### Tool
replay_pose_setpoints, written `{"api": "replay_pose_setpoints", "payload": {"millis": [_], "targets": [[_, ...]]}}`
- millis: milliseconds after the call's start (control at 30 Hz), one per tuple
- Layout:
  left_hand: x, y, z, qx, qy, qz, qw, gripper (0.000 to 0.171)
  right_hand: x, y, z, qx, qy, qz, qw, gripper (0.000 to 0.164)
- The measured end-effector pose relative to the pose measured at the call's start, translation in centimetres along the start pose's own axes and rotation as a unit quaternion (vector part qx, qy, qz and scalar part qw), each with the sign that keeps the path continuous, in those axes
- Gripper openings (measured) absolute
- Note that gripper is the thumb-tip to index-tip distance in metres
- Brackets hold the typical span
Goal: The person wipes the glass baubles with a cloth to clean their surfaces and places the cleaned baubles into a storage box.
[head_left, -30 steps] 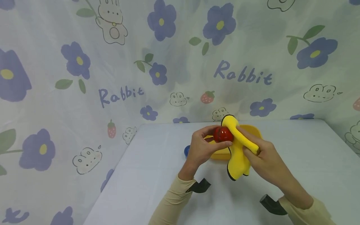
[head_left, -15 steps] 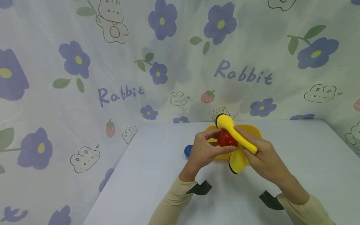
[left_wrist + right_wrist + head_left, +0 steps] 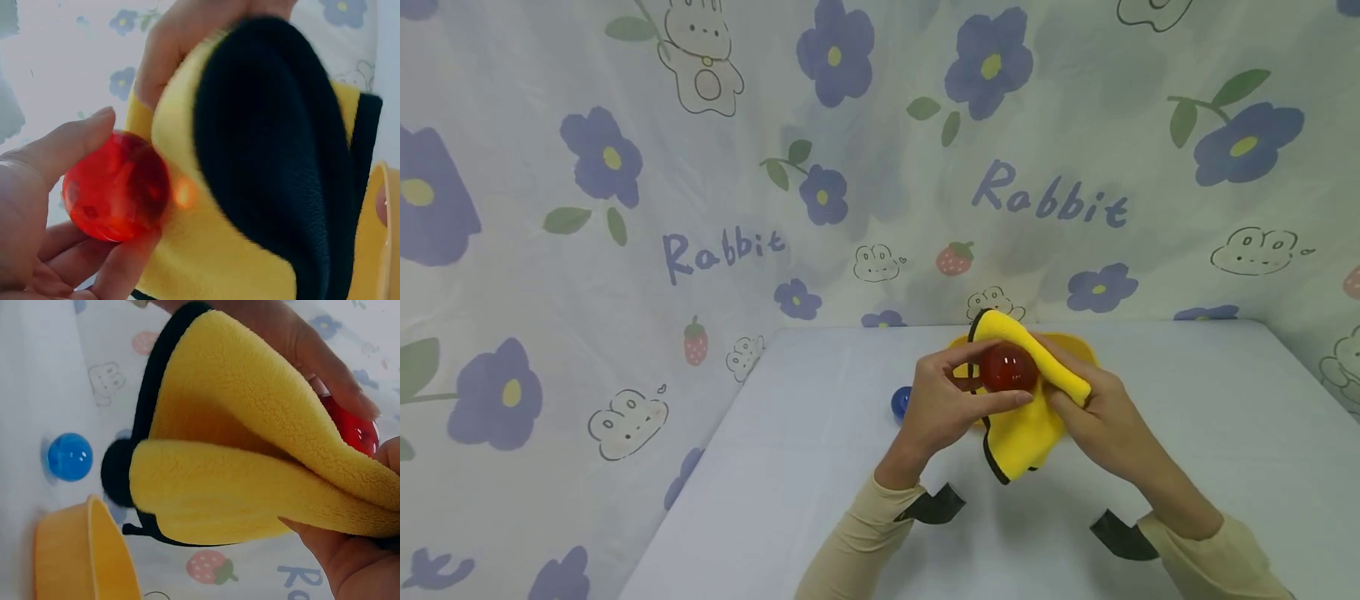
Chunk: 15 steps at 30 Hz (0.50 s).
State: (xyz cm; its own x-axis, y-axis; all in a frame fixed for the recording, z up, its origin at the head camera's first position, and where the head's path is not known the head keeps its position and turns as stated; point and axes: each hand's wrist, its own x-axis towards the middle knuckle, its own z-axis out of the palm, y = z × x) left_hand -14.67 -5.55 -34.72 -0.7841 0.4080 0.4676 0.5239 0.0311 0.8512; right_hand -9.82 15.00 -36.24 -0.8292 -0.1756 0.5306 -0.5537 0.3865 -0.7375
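Note:
My left hand (image 3: pixel 942 390) pinches a clear red ball (image 3: pixel 1007 367) between thumb and fingers, above the table. In my right hand (image 3: pixel 1101 408) is a folded yellow cloth (image 3: pixel 1022 429) with a dark edge, gripped by thumb and fingers. The cloth lies right against the ball's far side and right side, and its lower part hangs down. In the left wrist view the red ball (image 3: pixel 117 186) glows through beside the cloth's yellow face, and a dark area of the cloth (image 3: pixel 262 144) fills the middle. The right wrist view shows only part of the red ball (image 3: pixel 353 428) behind the cloth.
A yellow bin (image 3: pixel 1078 346) stands on the white table (image 3: pixel 820 492) behind the hands, largely covered by them and the cloth. To its left sits a blue ball (image 3: pixel 901 403). A flowered curtain (image 3: pixel 880 150) rises at the table's back.
The cloth has shifted over the ball and spread out behind it, its lower corner swinging left. The red ball has moved slightly right in the left hand's grip. Both hands stay close together.

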Motion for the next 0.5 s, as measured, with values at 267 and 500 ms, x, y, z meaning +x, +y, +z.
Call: {"api": "replay_pose_setpoints", "payload": {"millis": [267,500], "targets": [[0.31,-0.27,-0.02,0.005,0.046,0.014,0.9988,0.053,0.03,-0.15,0.50,0.038,-0.017,0.046,0.998,0.055],[0.75,-0.69,-0.26,0.008,0.058,0.019,0.9981,0.053,-0.02,-0.25,0.53,0.037,-0.018,0.058,0.997,0.054]]}}
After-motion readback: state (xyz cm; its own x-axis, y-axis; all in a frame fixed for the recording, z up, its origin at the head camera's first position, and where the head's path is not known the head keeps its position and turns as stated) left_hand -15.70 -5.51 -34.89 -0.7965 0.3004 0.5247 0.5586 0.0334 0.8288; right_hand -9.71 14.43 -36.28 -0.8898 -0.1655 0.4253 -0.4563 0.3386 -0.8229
